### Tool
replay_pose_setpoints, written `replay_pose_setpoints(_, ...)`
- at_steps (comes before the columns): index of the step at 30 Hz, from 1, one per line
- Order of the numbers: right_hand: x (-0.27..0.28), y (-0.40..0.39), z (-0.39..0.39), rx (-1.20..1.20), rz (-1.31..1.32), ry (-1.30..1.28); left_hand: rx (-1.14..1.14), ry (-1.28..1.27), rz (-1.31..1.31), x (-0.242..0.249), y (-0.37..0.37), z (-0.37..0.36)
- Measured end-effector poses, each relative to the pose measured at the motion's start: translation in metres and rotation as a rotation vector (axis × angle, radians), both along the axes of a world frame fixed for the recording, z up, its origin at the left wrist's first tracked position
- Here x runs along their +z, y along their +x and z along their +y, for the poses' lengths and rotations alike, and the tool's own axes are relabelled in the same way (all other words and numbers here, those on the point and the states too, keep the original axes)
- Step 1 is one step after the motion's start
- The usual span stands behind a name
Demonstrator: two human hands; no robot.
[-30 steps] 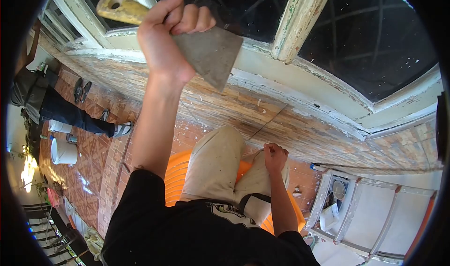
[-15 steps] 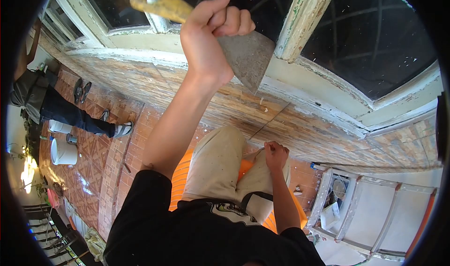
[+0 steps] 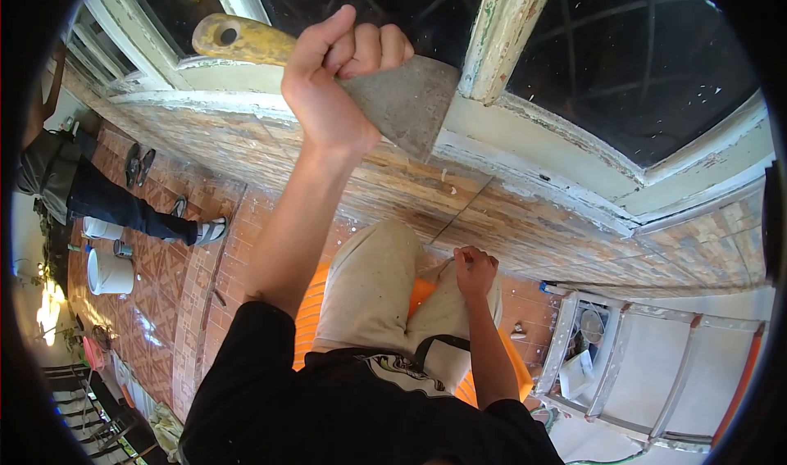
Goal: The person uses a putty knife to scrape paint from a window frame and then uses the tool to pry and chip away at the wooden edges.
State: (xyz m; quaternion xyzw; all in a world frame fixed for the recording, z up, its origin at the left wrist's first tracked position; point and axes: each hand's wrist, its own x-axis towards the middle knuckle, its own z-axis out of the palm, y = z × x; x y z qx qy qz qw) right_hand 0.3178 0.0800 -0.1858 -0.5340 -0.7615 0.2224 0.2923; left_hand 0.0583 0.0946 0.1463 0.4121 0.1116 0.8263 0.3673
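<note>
Yellow-handled scraper (image 3: 402,100) at the window frame (image 3: 506,43); left hand (image 3: 328,92) clenched around it near the blade, probably for control. Below frame, right hand (image 3: 476,273) folded, nothing visible inside, probably propped on thigh (image 3: 447,322).

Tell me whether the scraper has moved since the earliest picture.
Yes: the scraper has moved to the right and is now closer to the upright window post with peeling paint.

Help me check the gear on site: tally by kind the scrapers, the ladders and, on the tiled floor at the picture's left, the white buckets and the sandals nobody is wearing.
Scraper, in the left hand: 1
Ladder: 1
White buckets: 2
Unworn sandals: 2
Total: 6
</note>
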Motion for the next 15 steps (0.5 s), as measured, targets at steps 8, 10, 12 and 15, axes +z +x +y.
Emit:
replay_pose_setpoints(8,0.003,0.002,0.0,0.001,0.029,-0.05,0.037,-0.02,-0.051,0.006,-0.014,-0.009)
replay_pose_setpoints(10,0.002,0.001,-0.002,0.023,0.039,-0.039,0.0,-0.063,-0.053,0.01,-0.002,-0.011)
replay_pose_setpoints(12,0.002,-0.001,0.0,-0.005,0.03,-0.032,0.046,-0.065,0.006,0.011,-0.006,-0.012)
replay_pose_setpoints(15,0.001,0.002,0.001,-0.014,0.022,-0.043,0.032,-0.087,-0.1,0.005,-0.016,-0.012)
